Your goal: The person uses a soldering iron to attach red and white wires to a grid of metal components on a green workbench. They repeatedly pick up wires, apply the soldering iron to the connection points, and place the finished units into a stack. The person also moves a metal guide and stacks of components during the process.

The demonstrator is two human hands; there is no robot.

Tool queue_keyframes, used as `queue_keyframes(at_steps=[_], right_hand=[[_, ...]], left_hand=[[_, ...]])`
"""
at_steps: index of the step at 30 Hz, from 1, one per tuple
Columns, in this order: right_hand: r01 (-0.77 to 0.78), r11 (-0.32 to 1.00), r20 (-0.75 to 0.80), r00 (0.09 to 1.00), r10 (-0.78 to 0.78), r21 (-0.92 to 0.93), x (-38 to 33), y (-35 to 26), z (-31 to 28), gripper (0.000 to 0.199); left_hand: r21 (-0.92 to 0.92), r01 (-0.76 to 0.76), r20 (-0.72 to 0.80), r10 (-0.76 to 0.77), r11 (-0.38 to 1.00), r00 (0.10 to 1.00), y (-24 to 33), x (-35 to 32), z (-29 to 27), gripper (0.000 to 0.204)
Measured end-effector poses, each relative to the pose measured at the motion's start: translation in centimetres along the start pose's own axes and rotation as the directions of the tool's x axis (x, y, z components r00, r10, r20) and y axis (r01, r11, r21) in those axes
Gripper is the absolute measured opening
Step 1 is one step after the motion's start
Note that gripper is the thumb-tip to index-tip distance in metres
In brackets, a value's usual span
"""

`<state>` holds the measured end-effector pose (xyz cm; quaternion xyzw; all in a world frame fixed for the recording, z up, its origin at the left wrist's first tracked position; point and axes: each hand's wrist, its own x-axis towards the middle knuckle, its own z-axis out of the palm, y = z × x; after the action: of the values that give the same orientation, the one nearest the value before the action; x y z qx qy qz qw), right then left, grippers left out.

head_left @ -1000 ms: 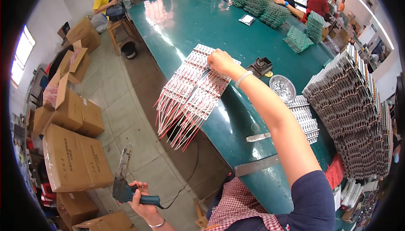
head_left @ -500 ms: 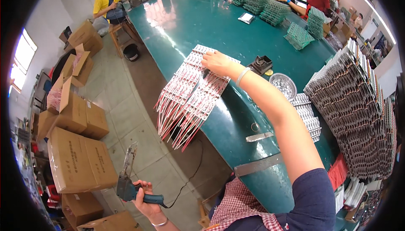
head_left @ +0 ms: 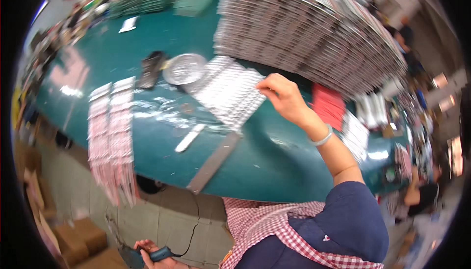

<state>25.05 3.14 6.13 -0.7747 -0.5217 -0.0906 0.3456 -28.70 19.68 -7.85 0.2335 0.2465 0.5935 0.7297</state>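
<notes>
1. Head view is showing the left hand (head_left: 148, 254) low, beyond the surface's near edge; its grip is closing around a gun-shaped tool (head_left: 129, 256) with a blue handle, whose cord (head_left: 197, 220) is trailing upward.
2. The right hand (head_left: 284, 97) is hovering at the right edge of the white strip panels (head_left: 228, 92). Its fingertips are bunching together, but blur is hiding whether they are touching a panel or gripping anything.
3. Two rows of wired strips (head_left: 121, 121) are lying at the left, their red and pale wires hanging over the near edge. Judging by those wires, this batch is looking further along.
4. The panels beneath the right hand are showing no loose wires, so they are seeming less finished. Whether every wired strip is complete, I cannot tell.
5. On the green surface (head_left: 294, 180), a round metal dish (head_left: 184, 68) is sitting just beside the panels, with a dark block (head_left: 151, 69) standing near it. A long flat bar (head_left: 214, 162) and a short pale strip (head_left: 189, 138) are lying toward the near edge.
6. A tall stack of strips (head_left: 289, 28) is rising behind the panels, and a red bundle (head_left: 327, 106) is lying in front of it.
7. Around the room, cardboard boxes (head_left: 81, 234) are standing at the lower left, and another person (head_left: 423, 190) is appearing at the far right.
</notes>
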Motion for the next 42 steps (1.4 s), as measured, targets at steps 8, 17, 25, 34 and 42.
queue_keyframes(at_steps=[8, 17, 25, 34, 42], right_hand=[[-0.410, 0.664, -0.355, 0.907, 0.225, -0.626, -23.6, 8.3, -15.4, 0.006], [-0.505, 0.596, -0.432, 0.859, 0.275, -0.625, -26.4, 8.0, -16.5, 0.035], [0.263, 0.945, 0.020, 0.962, -0.272, 0.196, -1.7, -2.7, 5.1, 0.028], [0.459, 0.850, 0.219, 0.829, -0.515, 0.260, 7.0, -12.2, 27.7, 0.046], [0.381, 0.877, 0.191, 0.875, -0.444, 0.293, 7.6, -13.7, 31.1, 0.039]], left_hand=[[-0.023, 0.073, -0.013, -0.073, 0.997, 0.997, -4.3, 0.9, 11.1, 0.017], [-0.025, 0.173, 0.121, -0.169, 0.985, 0.978, -5.7, 1.0, 10.8, 0.029], [0.042, -0.043, -0.105, 0.047, 0.998, 0.993, -3.3, -2.2, 11.1, 0.031], [0.084, -0.173, -0.322, 0.191, 0.981, 0.927, -1.1, -6.5, 7.3, 0.030], [0.066, -0.182, -0.393, 0.193, 0.981, 0.899, -0.2, -6.3, 5.3, 0.029]])
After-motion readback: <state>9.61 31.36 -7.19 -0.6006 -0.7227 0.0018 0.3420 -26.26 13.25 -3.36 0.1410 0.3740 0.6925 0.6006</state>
